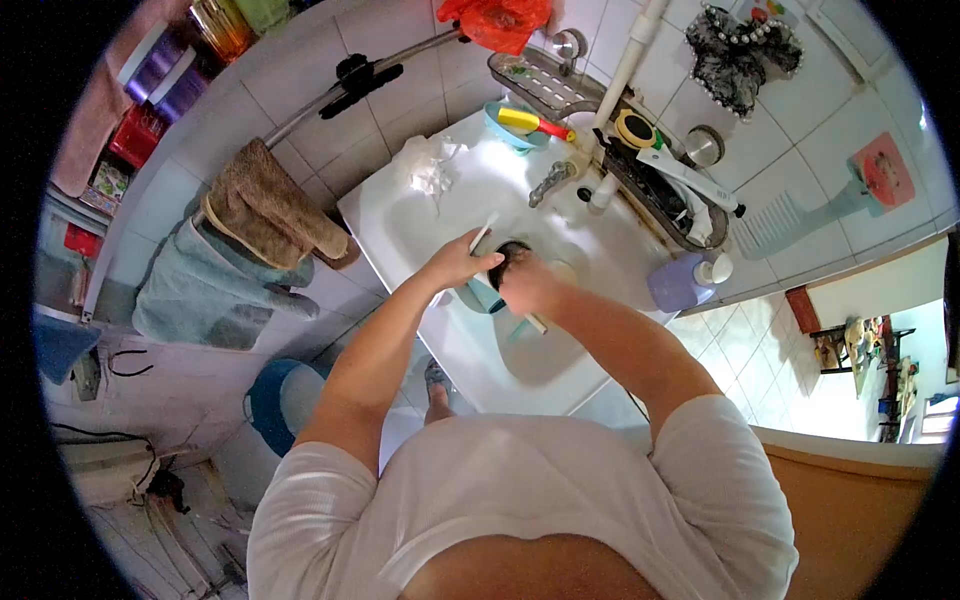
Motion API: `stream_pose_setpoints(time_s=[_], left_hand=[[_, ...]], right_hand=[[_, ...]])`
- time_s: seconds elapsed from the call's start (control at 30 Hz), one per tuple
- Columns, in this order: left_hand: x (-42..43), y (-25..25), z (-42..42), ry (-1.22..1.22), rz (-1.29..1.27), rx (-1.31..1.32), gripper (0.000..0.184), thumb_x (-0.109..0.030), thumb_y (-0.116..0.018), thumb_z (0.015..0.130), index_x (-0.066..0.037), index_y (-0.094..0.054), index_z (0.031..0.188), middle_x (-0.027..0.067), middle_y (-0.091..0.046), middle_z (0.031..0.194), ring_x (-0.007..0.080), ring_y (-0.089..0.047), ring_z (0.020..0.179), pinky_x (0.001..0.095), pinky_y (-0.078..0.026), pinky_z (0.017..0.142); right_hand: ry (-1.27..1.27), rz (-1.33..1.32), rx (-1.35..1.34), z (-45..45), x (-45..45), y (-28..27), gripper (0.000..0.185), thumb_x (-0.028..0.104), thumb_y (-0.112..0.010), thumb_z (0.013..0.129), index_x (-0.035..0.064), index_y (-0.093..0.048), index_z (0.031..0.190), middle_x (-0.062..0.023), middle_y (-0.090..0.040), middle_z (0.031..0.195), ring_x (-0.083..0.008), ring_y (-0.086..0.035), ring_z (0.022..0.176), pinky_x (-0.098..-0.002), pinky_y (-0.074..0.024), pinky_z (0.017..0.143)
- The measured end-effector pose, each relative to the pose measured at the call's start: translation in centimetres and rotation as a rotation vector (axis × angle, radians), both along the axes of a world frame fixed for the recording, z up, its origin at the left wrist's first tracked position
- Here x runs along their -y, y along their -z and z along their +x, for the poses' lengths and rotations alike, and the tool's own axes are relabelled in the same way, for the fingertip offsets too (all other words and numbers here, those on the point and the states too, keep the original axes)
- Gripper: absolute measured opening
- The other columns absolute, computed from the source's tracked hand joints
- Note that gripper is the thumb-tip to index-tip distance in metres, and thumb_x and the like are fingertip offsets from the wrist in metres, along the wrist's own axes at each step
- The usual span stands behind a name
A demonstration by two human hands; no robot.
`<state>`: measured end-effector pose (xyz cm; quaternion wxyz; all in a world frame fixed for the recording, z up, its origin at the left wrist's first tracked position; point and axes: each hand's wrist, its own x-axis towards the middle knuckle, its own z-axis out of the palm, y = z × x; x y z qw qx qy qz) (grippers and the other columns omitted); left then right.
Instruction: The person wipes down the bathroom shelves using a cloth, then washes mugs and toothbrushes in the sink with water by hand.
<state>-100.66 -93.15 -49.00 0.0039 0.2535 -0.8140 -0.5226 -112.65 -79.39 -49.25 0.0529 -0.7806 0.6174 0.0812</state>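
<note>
Over the white sink basin (425, 215), my left hand (458, 262) is closed around a teal cup (484, 296), with its thumb near the dark round mouth (512, 254). A thin white stick, like a toothbrush (486, 230), pokes up between thumb and fingers. My right hand (537, 287) is closed, slightly blurred, with its fingertips at the cup's mouth. Below it, the end of a white handle (538, 323) shows; whether the right hand grips it is hard to see. The tap (552, 183) is just beyond the hands.
Crumpled white plastic (430, 165) and a blue bowl (517, 125) with a yellow-red handled tool (535, 124) sit on the far rim. A purple pump bottle (682, 285) stands right, beside a cluttered rack (650, 175). Towels (265, 205) hang left above a blue bucket (285, 405).
</note>
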Motion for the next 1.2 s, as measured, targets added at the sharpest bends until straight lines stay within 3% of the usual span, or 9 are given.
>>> stream_pose_setpoints(time_s=[0.13,0.17,0.27,0.4,0.5,0.63,0.77,1.0,1.2], left_hand=[[0.4,0.4,0.0,-0.062,0.079,-0.089,0.075,-0.046,-0.066,0.079,-0.002,-0.041,0.134,0.0206,-0.054,0.125,0.0293,-0.05,0.117,0.0355,-0.037,0.099],[0.2,0.3,0.3,-0.136,0.191,-0.061,0.071,-0.048,-0.061,0.082,-0.004,-0.041,0.134,0.0144,-0.061,0.108,0.0235,-0.059,0.095,0.0349,-0.047,0.08],[0.9,1.1,0.9,-0.275,0.514,-0.04,0.068,-0.051,-0.056,0.082,-0.01,-0.042,0.135,0.0032,-0.055,0.084,0.0091,-0.043,0.056,0.0246,-0.03,0.039],[0.7,1.5,1.7,-0.449,0.713,-0.195,0.042,-0.051,-0.054,0.083,-0.012,-0.054,0.099,-0.0016,-0.046,0.066,0.0079,-0.032,0.044,0.0226,-0.023,0.035],[1.1,2.2,2.3,-0.477,0.986,-0.253,0.035,-0.05,-0.053,0.084,-0.015,-0.048,0.085,-0.0012,-0.044,0.063,0.0086,-0.033,0.044,0.0216,-0.022,0.035],[-0.3,1.2,2.2,-0.499,1.203,-0.317,0.034,-0.048,-0.051,0.086,-0.015,-0.048,0.084,-0.0004,-0.042,0.062,0.0084,-0.032,0.042,0.0217,-0.021,0.035],[-2.0,1.2,1.0,-0.446,1.281,-0.315,0.025,-0.038,-0.051,0.089,-0.013,-0.049,0.087,0.0008,-0.043,0.06,0.0095,-0.034,0.042,0.0236,-0.022,0.034],[-3.0,-1.8,0.0,-0.283,-0.397,-0.163,0.015,-0.011,-0.059,0.081,-0.002,-0.059,0.093,0.0167,-0.062,0.073,0.0352,-0.063,0.07,0.0438,-0.048,0.061],[-0.6,-7.7,-2.7,-0.09,-0.67,0.184,0.032,-0.038,-0.06,0.082,-0.008,-0.062,0.092,0.0173,-0.065,0.087,0.0356,-0.062,0.088,0.0451,-0.05,0.075]], right_hand=[[0.144,-0.056,0.082,1.3,0.6,-4.4,0.017,0.007,-0.058,0.068,0.0014,-0.066,0.082,-0.015,-0.065,0.085,-0.0312,-0.062,0.087,-0.0412,-0.0469,0.079],[0.207,-0.067,0.176,1.1,1.0,-2.4,0.018,0.006,-0.056,0.069,0.0026,-0.066,0.084,-0.0132,-0.066,0.081,-0.0314,-0.063,0.084,-0.0408,-0.0472,0.079],[0.268,0.058,0.149,1.2,2.1,-3.5,0.02,0.007,-0.056,0.07,0.0034,-0.066,0.087,-0.0142,-0.066,0.082,-0.0319,-0.062,0.088,-0.0414,-0.0473,0.08],[0.016,-0.503,0.412,0.4,0.7,-3.6,0.033,0.008,-0.06,0.073,0.0059,-0.059,0.106,-0.0201,-0.054,0.114,-0.0323,-0.055,0.101,-0.042,-0.0445,0.089],[0.392,-0.749,0.556,0.2,-1.9,-4.2,0.047,0.014,-0.058,0.083,0.005,-0.046,0.128,-0.017,-0.053,0.119,-0.0295,-0.052,0.112,-0.0389,-0.0418,0.096],[1.021,-0.14,1.911,-1.9,-1.7,2.8,0.067,0.048,-0.051,0.091,0.0175,-0.024,0.144,-0.0142,-0.04,0.138,-0.0291,-0.042,0.123,-0.0439,-0.03,0.105],[0.779,0.126,2.498,-2.3,-1.6,2.9,0.068,0.06,-0.04,0.09,0.0182,-0.027,0.142,-0.0098,-0.039,0.141,-0.0293,-0.042,0.125,-0.0451,-0.0323,0.104],[0.95,-0.035,2.772,-0.7,-0.7,1.4,0.058,0.055,-0.039,0.091,0.0119,-0.049,0.127,-0.0079,-0.056,0.125,-0.0272,-0.053,0.114,-0.0474,-0.0405,0.098],[1.036,0.229,2.742,-0.7,0.2,0.9,0.055,0.055,-0.042,0.089,0.0147,-0.05,0.126,-0.0071,-0.057,0.123,-0.0281,-0.055,0.112,-0.0496,-0.0463,0.09]])
